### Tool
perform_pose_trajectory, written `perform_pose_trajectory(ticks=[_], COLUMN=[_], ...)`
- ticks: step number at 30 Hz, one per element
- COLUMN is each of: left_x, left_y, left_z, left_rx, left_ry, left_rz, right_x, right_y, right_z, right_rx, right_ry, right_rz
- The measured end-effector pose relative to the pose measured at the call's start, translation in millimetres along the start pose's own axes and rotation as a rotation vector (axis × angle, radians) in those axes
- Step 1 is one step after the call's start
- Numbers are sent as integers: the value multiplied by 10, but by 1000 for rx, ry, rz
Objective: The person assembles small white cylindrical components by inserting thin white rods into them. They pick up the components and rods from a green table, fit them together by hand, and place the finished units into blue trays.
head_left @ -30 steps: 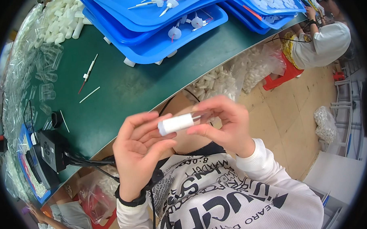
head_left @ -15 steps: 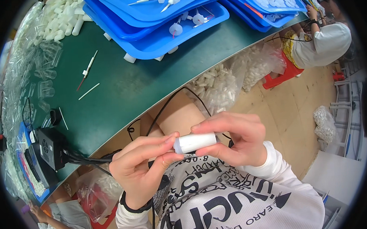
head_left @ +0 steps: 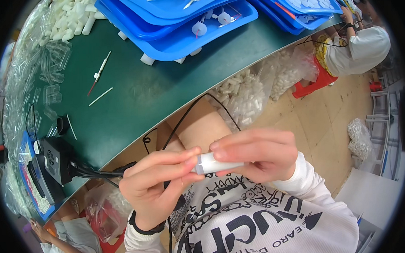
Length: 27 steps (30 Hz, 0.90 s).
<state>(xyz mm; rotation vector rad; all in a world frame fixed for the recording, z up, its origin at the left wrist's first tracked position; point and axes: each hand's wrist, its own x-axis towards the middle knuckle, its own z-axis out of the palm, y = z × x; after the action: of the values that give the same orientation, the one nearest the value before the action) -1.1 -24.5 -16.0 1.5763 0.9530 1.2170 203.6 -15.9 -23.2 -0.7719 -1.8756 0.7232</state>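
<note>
From beside the worktop [head_left: 139, 102], the wide fisheye head camera looks steeply down, close over the hands [head_left: 146, 186], taking in the worktop and the floor [head_left: 318, 118] to its right.

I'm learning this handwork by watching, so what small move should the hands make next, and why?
Probably a light press on the translucent end of the white cylinder, to check that it sits firmly: the left hand has its fingertips at that end, while the right hand grips the white body and could brace it.
</note>
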Motion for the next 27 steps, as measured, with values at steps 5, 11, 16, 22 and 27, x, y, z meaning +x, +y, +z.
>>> perform_pose_trajectory(ticks=[5,11,16,22,27], left_x=[-46,-90,-39,-84,-120], left_y=[50,63,6,-90,-126], left_z=[-15,22,49,134,201], left_rx=[-177,95,143,121,183], left_ry=[101,114,76,119,153], left_rz=[-137,-40,137,220,234], right_x=[40,88,60,73,77], right_y=[36,-100,-45,3,45], right_z=[93,79,31,-11,-22], right_rx=[-1,80,86,85,122], right_ry=[76,34,-17,-73,-85], right_rz=[-168,111,93,54,57])
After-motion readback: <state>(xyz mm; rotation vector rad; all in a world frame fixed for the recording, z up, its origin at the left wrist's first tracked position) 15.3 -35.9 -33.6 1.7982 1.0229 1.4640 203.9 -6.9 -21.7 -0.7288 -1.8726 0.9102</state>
